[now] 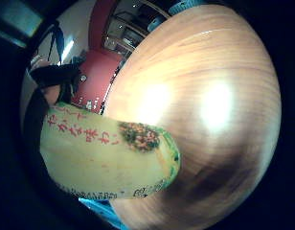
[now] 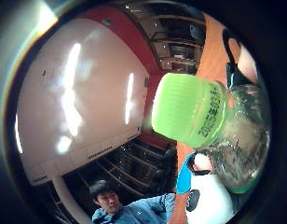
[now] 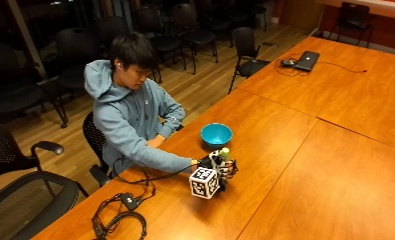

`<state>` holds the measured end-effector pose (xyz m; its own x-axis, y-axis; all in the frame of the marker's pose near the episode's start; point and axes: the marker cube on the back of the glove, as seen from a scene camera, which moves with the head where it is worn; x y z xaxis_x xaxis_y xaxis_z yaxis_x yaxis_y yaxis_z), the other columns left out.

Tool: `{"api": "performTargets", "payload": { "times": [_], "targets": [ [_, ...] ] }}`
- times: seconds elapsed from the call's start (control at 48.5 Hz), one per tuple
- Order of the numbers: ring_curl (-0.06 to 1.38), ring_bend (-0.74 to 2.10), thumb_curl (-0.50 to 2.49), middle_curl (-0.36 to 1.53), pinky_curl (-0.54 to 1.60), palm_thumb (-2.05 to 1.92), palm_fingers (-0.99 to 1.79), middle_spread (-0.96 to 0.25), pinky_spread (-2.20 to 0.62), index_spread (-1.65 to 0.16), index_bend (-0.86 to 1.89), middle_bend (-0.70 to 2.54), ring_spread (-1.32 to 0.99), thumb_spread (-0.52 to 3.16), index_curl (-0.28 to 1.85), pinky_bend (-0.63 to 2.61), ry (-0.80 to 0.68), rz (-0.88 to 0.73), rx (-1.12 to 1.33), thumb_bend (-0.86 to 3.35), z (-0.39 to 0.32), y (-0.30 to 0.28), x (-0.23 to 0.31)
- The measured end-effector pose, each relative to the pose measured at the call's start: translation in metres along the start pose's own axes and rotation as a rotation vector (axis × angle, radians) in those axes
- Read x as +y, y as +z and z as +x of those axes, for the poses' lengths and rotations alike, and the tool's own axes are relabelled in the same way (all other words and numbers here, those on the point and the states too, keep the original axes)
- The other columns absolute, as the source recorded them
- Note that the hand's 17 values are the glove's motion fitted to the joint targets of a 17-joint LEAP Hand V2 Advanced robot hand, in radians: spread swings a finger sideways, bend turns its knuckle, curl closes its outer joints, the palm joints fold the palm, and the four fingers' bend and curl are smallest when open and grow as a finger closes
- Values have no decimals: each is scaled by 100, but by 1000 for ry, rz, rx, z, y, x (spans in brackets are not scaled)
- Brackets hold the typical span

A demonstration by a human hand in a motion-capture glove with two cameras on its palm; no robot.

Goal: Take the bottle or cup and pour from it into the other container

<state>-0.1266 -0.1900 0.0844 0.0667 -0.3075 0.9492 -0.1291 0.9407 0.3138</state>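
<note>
Outside view: gloved right hand's grip [image 3: 220, 167] clasps the green-capped bottle [image 3: 224, 152], mostly hidden.

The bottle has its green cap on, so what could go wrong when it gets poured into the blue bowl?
1. The cap looks closed on the bottle held by the right hand, so tipping it now would likely pour nothing.
2. The bowl sits apart from the bottle, near the table edge by the person, so a bump while carrying could push it off.

Wooden tables [image 3: 330, 165], black chairs [image 3: 247, 47] on wood floor [image 3: 203, 85], red wall [image 3: 383, 27]
</note>
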Motion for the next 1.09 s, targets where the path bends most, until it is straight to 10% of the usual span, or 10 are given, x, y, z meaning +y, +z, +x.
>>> {"api": "performTargets", "payload": {
  "times": [1.094],
  "targets": [
    [44,45,67,50,37,102,118,-5,-22,-12,15,30,-17,22,40,49,-223,-547,579,-4,-134,96,25]
  ]
}}
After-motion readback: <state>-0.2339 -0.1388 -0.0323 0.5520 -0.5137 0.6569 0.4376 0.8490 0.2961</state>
